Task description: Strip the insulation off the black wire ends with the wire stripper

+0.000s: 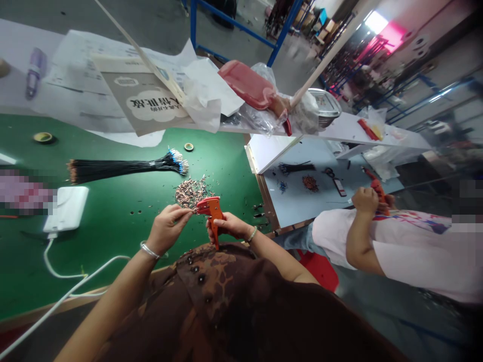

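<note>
My right hand [230,226] is wrapped round the grip of an orange pistol-shaped wire stripper [214,208], its red-edged jaws pointing left. Close to those jaws, my left hand [170,223] is closed in a pinch; what sits in the fingertips is too small to make out. Just beyond the tool lies a loose pile of small copper-coloured and dark pieces [190,192]. Farther back on the green table [113,221], a bundle of black wires [121,170] lies lengthwise, with blue and silvery ends at the right and copper-coloured ends at the left.
A white power bank [68,208] with a white cable [56,271] lies at the left. A small round ring [188,147] sits behind the pile. Papers and a booklet [147,100] cover the shelf above. At the right, a co-worker [377,241] holds another orange tool [378,193].
</note>
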Demonstrator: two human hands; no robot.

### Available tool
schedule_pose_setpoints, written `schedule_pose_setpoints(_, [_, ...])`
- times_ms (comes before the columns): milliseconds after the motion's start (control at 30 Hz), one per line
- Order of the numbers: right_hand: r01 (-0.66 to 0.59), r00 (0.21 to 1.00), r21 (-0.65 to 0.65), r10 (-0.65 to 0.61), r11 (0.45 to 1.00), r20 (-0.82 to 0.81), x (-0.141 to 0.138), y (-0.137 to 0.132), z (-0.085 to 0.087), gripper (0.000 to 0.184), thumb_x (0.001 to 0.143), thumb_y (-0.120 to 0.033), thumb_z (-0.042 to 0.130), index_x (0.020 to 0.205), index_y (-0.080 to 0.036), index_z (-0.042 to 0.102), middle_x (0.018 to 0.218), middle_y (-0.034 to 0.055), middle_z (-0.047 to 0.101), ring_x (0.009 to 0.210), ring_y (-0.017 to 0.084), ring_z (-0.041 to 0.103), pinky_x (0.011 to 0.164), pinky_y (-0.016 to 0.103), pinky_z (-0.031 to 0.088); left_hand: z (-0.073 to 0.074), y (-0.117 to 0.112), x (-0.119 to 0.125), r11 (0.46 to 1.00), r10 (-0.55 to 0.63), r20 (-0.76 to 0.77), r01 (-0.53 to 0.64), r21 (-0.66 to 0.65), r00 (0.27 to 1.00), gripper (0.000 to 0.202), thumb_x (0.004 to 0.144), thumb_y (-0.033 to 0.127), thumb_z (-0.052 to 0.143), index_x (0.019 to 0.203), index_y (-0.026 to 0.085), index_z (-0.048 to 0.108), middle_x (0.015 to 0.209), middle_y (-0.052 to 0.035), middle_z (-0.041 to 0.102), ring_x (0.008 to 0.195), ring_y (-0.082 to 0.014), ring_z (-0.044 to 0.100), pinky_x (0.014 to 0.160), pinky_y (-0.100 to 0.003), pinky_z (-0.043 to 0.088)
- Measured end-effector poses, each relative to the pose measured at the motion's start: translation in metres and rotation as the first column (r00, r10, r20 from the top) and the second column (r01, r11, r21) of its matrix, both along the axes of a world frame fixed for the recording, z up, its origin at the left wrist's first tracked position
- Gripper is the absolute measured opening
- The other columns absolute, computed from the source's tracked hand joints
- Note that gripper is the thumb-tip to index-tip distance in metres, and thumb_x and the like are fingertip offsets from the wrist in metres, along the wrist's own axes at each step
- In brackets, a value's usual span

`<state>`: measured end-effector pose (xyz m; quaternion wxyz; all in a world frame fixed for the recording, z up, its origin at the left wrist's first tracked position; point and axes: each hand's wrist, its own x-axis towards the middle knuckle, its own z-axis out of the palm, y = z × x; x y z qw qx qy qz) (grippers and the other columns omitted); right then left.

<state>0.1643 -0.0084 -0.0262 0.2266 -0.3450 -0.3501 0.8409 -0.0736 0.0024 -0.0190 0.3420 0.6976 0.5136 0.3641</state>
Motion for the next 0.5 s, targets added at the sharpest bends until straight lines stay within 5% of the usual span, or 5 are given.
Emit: schedule_pose_setpoints(500, [0.006,1.0,0.022,-0.007,1.0,0.016,-0.0025,0.0009,-0.0013,0.055,0.07,-0.056,0.076,0.093,-0.009,0.059,0.073,0.0055,0.065,0.059,0.014,0.062,0.06,0.029,0.052,0.0024,-0.0043,0.0009,0.999,0.037,-0.028,-0.035,0.039,0.999,0.03,0.087,0.043,0.054,0.084,0.02,0.074,0.074,-0.0028,0.063,0.069,-0.0144,0.055,0.068,-0.027,0.045])
